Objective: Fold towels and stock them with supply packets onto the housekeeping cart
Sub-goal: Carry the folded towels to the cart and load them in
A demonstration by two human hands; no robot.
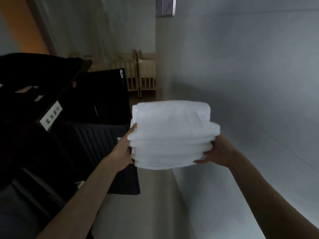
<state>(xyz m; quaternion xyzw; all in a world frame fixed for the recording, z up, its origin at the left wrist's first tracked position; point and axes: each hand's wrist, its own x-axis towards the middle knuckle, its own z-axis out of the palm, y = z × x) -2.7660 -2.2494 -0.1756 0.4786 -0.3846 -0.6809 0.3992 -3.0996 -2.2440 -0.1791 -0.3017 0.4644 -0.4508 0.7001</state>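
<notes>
Left hand (pixel 123 149), right hand (pixel 218 152): each grip holding towel stack (pixel 172 133); cart label (pixel 51 115) unreadable.

towels (pixel 172 133): white cloth, matt, soft folded layers
cart (pixel 96 135): dark, ribbed panel, looks like matt plastic
cribs (pixel 143 75): pale wood slats
wall (pixel 241 66): smooth, matt grey

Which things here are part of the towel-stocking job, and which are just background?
Job:
- stack of folded white towels, held in the air
- left hand, gripping its left side
- right hand, gripping its right side
- dark cart on the left, likely the housekeeping cart

Background:
- wooden cribs down the corridor
- grey wall
- dark ribbed case
</notes>
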